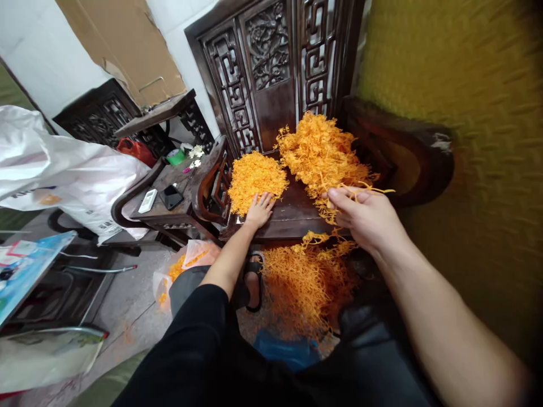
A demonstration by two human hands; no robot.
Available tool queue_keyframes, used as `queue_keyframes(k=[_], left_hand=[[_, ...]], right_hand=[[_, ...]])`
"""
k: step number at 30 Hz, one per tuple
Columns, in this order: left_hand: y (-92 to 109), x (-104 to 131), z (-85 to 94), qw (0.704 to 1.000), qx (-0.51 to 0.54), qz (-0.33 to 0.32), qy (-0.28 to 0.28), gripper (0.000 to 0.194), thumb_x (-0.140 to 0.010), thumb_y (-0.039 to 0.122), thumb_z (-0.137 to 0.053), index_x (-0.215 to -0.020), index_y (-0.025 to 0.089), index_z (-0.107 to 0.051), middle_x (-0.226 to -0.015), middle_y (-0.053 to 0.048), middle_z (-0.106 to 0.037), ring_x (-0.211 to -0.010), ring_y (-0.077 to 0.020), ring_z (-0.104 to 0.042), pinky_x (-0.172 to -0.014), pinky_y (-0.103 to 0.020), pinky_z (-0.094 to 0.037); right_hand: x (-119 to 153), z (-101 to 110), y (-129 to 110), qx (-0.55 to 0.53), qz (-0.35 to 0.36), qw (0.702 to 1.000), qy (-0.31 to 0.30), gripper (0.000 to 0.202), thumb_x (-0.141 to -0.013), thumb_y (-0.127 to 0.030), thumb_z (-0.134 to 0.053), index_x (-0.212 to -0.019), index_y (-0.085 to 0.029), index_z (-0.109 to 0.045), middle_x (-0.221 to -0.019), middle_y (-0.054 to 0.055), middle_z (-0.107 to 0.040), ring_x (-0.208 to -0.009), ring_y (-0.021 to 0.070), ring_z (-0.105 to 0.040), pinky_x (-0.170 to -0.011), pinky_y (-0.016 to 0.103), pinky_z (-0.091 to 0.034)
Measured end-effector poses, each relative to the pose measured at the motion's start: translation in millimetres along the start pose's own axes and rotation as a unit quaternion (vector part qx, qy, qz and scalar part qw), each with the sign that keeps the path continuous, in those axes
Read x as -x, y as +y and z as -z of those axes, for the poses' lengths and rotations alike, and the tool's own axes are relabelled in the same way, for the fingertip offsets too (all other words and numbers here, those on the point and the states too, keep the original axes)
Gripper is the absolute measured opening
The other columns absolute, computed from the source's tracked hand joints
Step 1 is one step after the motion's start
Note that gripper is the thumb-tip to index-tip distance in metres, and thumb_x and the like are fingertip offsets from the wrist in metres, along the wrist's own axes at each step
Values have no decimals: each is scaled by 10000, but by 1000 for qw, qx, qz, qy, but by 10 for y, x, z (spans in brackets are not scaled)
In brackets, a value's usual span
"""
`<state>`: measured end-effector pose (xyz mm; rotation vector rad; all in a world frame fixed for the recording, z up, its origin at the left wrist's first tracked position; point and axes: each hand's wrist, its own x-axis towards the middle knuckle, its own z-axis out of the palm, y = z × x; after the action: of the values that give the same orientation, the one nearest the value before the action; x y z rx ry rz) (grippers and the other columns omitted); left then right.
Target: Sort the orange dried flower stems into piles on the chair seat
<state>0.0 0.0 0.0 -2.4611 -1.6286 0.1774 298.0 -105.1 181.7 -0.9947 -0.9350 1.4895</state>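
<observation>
On a dark carved wooden chair [292, 210] lie two orange heaps. The left heap [255, 180] is made of small, dense pieces; my left hand [259, 210] rests on its front edge with fingers spread, and nothing shows in its grip. The right heap [320, 151] is taller, made of stringy, branching pieces. My right hand [365, 217] is in front of it, thumb and fingers pinched on a thin orange strand [377, 188]. Below the seat, a large tangle of orange branching strands [297, 282] stands between my legs.
A side table [186, 192] at left holds a phone [171, 196], a white device [147, 201] and green tape [175, 156]. Near my left leg sits a bag with orange pieces [176, 268]. White sacks [72, 169] lie farther left. Something blue [286, 349] is low between my legs.
</observation>
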Motion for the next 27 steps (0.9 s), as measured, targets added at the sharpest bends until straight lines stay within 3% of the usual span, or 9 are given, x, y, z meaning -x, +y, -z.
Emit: queue_keyframes(k=[3, 6, 12, 15, 18, 20, 22, 25, 27], left_hand=[[-232, 150, 4, 1000, -1, 6, -16, 582, -1049, 297, -361, -1601, 116, -392, -1723, -135, -243, -1630, -283, -123, -1317, -567, -16], [-336, 245, 18, 1000, 1, 12, -29, 588, -1042, 270, -360, -1606, 104, -373, -1722, -150, -237, -1629, -277, -134, -1316, -564, -48], [-263, 240, 182, 999, 16, 2, -41, 579, -1000, 128, -361, -1572, 66, -420, -1698, -218, -265, -1617, -311, -183, -1293, -626, -58], [-172, 223, 427, 997, 39, -53, -42, 522, -999, 220, -495, -1512, 133, -528, -1709, -185, -261, -1624, -315, -153, -1290, -633, -3], [22, 249, 807, 975, 148, -166, -12, 473, -992, 407, -588, -1404, 179, -639, -1667, -158, -381, -1581, -299, -299, -1307, -577, -85], [241, 312, 1105, 950, 273, -147, 47, 477, -1067, 421, -424, -1424, 165, -610, -1571, -154, -527, -1471, -245, -486, -1258, -494, -308], [506, 411, 1384, 911, 385, -135, 57, 505, -1088, 442, -344, -1464, 181, -559, -1460, -131, -637, -1343, -217, -609, -1167, -436, -440], [866, 576, 1647, 886, 431, -174, 10, 739, -899, 523, -707, -1499, 152, -491, -1393, -158, -670, -1201, -273, -683, -1054, -431, -521], [1004, 664, 1682, 878, 453, -155, -5, 626, -863, 443, -758, -1375, 124, -591, -1249, -156, -729, -1081, -274, -714, -980, -434, -543]], right_hand=[[-12, 58, 11, 2, 4, 1000, 7, 503, -529, -537, -980, -756, -167, -727, -637, -9, -550, -428, 22, -300, -365, 206, -170], [-31, 93, 32, 0, 5, 1000, 6, 489, -539, -539, -977, -746, -176, -722, -636, -8, -551, -431, 25, -303, -367, 208, -165], [-42, 86, 32, 1, 9, 1000, 4, 433, -595, -505, -961, -744, -183, -713, -626, -13, -542, -428, 28, -295, -372, 212, -167], [-44, 73, 7, -6, 13, 1000, -11, 385, -646, -466, -937, -753, -177, -708, -634, -16, -542, -430, 28, -279, -369, 217, -162], [-45, 40, -9, -28, 8, 999, -26, 357, -671, -434, -926, -772, -167, -712, -649, -23, -545, -434, 23, -259, -371, 220, -182], [-45, -7, -5, -46, 4, 998, -45, 341, -687, -422, -922, -784, -166, -718, -647, -31, -532, -440, 20, -243, -376, 218, -193], [-45, -78, 17, -73, 7, 995, -71, 328, -695, -415, -920, -790, -171, -723, -635, -38, -509, -451, 25, -245, -380, 217, -196], [-46, -204, 63, -121, 19, 987, -101, 326, -689, -423, -926, -810, -188, -736, -641, -42, -497, -471, 34, -275, -385, 207, -225], [-45, -267, 82, -140, 36, 984, -105, 333, -687, -435, -927, -843, -204, -746, -690, -36, -543, -487, 35, -315, -404, 198, -295]])
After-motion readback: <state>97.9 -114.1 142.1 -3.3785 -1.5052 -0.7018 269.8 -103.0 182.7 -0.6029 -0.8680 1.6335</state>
